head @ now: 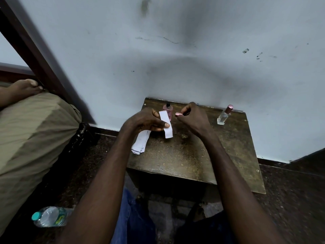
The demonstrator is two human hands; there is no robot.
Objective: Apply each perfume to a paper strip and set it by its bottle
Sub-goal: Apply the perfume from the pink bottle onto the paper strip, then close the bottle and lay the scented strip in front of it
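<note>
While the left hand [146, 120] pinches a white paper strip [168, 133] between thumb and fingers, the right hand [193, 118] curls round a small pink cap [178, 114]. Both are above the tabletop [184, 155]. The pink bottle [168, 110] stands just behind the strip, by the wall, its black top bare. A clear bottle [224, 116] stands well off to the right. More strips lie in a pile [140, 143] by the left hand.

strip pile [140, 142] left on table [184, 159], bottle [224, 115] far right
</note>
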